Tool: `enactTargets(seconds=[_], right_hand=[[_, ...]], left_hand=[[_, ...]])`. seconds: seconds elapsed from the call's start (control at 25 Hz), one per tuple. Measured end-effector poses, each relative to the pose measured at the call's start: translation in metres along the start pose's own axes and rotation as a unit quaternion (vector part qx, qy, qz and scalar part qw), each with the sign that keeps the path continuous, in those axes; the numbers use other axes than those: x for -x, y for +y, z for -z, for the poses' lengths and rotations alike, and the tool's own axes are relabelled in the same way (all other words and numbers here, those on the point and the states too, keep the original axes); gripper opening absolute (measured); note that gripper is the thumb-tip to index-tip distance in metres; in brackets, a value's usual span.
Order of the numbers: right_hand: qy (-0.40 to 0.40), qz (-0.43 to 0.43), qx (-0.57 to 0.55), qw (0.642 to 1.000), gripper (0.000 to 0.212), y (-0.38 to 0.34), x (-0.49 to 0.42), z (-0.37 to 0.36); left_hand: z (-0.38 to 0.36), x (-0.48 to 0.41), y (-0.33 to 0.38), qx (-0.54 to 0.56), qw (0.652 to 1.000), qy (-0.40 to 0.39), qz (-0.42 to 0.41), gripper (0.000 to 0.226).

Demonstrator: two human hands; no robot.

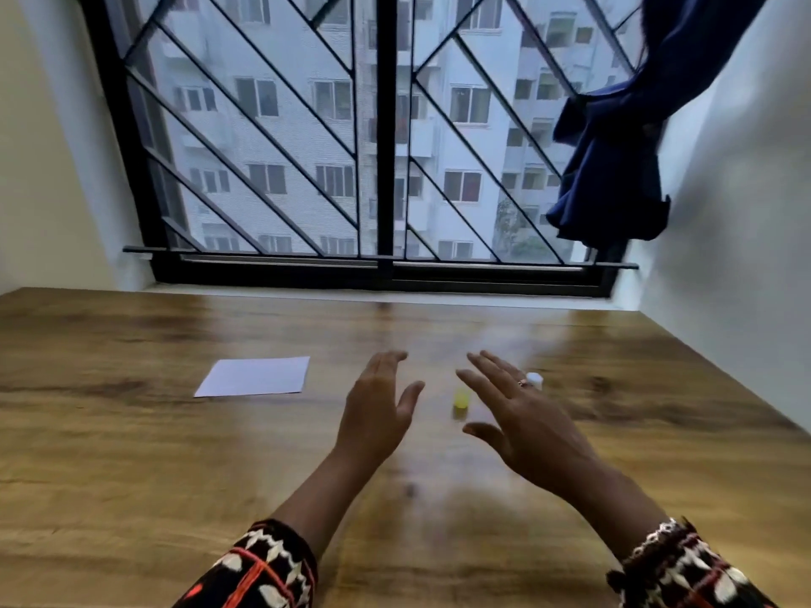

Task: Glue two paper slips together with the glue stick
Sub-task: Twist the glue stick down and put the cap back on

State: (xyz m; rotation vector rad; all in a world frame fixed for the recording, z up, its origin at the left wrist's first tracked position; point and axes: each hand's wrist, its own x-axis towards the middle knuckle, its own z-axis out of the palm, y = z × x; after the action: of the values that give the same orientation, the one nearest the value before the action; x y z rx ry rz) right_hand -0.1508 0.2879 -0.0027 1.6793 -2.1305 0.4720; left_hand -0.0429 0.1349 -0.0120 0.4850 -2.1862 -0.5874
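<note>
Sleeves of black fabric [263,568] with a white and red pattern cover both forearms at the near edge of the brown wooden table [131,476]. Beyond them the left hand [377,405] and the right hand [522,414] reach forward over the tabletop, fingers straight and spread, grasping nothing. A ring [522,382] sits on a right finger. Between the two hands a small yellow cylinder [461,399] stands on the table, apart from both; it is too blurred to tell whether it is the glue stick or its cap. A small white object [534,379] shows just behind the right fingers. Left of the left hand, well apart, a white paper sheet [256,376] lies flat; whether it is one slip or two cannot be told. Farther back are a black barred window [386,125] and a dark blue curtain [614,168].
</note>
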Motion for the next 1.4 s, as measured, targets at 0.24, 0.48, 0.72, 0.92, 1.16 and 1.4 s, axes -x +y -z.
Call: enactTargets(seconds=[0.24,0.48,0.72,0.92,1.16,1.4], right_hand=[[0.025,-0.184,-0.152,0.971,0.084,0.044,0.028,0.026],[-0.073,-0.334,-0.288,0.894,0.069,0.064,0.021,0.001],[-0.043,-0.333,-0.262,0.905,0.014,0.052,0.01,-0.011],[-0.004,-0.276,-0.35,0.895,0.018,0.036,-0.004,0.006],[-0.012,-0.189,-0.468,0.863,0.02,0.008,-0.038,0.016],[-0.013,-0.153,-0.593,0.791,0.032,-0.009,-0.063,0.007]], left_hand=[[-0.043,0.003,0.043,0.072,0.997,-0.036,-0.01,0.044],[-0.072,0.001,0.062,0.103,0.991,-0.078,0.027,0.05],[-0.084,0.002,0.066,0.124,0.987,-0.095,0.047,0.048],[-0.063,-0.012,0.068,0.221,0.969,-0.099,0.046,0.023],[-0.017,-0.033,0.055,0.3,0.946,-0.112,0.043,0.014],[0.023,-0.047,0.042,0.374,0.919,-0.113,0.052,0.017]])
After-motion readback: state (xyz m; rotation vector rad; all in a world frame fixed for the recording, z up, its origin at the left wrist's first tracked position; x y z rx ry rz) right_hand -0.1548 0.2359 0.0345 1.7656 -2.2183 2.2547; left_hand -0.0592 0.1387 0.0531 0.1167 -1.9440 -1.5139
